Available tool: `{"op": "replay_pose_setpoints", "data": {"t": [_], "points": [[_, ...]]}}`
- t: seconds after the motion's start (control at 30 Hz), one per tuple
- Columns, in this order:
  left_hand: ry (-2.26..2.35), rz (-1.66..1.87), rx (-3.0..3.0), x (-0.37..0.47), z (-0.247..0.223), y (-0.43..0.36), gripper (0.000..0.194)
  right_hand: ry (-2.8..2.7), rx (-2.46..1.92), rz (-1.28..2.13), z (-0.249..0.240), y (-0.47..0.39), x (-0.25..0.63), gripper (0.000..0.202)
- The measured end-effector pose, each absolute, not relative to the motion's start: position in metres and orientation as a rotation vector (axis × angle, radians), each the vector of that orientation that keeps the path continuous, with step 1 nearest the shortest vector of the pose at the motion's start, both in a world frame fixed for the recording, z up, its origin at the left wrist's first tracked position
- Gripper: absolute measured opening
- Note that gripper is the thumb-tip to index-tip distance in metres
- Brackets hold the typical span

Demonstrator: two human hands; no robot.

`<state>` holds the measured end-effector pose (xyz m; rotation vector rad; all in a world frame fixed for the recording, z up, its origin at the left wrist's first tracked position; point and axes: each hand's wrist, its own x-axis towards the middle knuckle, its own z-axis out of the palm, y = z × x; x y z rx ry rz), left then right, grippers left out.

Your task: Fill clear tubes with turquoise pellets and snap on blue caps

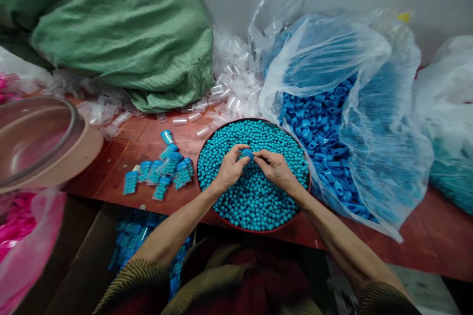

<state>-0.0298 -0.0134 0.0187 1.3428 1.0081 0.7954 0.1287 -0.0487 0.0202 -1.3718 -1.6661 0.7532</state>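
A round tub [309,177] with a red rim is heaped with turquoise beads [254,202]. Over its middle, my left hand [231,171] holds a small blue plastic piece [248,154] between thumb and forefinger. My right hand [275,168] is closed in a pinch, its fingertips at the right edge of the same piece. The fingers partly cover the piece, so its exact shape is hidden. Left of the tub lie several small clear tubes [171,163] with blue caps, filled with turquoise beads.
An open clear bag of blue plastic parts [318,128] stands right of the tub. Empty clear tubes [236,83] are piled behind. A large green sack [121,34] and a pink basin [79,150] stand left. Below the table's front edge are more blue-capped tubes [136,236].
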Motion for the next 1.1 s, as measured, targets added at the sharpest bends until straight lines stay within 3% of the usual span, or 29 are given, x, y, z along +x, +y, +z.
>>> {"op": "replay_pose_setpoints", "data": {"t": [0.27, 0.37, 0.53, 0.6, 0.7, 0.77, 0.97, 1.1], "points": [[0.817, 0.603, 1.41, -0.042, 0.029, -0.01, 0.035, -1.259, -1.224, 1.302, 0.034, -0.037, 0.146, 0.035], [0.826, 0.63, 1.434, -0.04, 0.032, -0.017, 0.036, -1.172, -1.261, 1.176, 0.034, -0.034, 0.141, 0.034], [0.897, 0.68, 1.367, -0.037, 0.029, -0.021, 0.05, -1.599, -1.3, 0.909, 0.038, -0.041, 0.133, 0.02], [0.877, 0.712, 1.329, -0.037, 0.029, -0.021, 0.055, -1.701, -1.3, 0.897, 0.036, -0.047, 0.128, 0.034], [0.824, 0.792, 1.255, -0.037, 0.03, -0.021, 0.052, -1.836, -1.322, 0.738, 0.026, -0.056, 0.115, 0.076], [0.807, 0.842, 1.231, -0.035, 0.032, -0.023, 0.046, -1.896, -1.358, 0.55, 0.02, -0.06, 0.105, 0.085], [0.855, 0.893, 1.167, -0.028, 0.035, -0.03, 0.031, -1.902, -1.424, 0.125, 0.01, -0.065, 0.089, 0.075], [0.935, 0.853, 1.135, -0.026, 0.031, -0.03, 0.027, -1.898, -1.48, 0.036, 0.001, -0.066, 0.086, 0.073]]}}
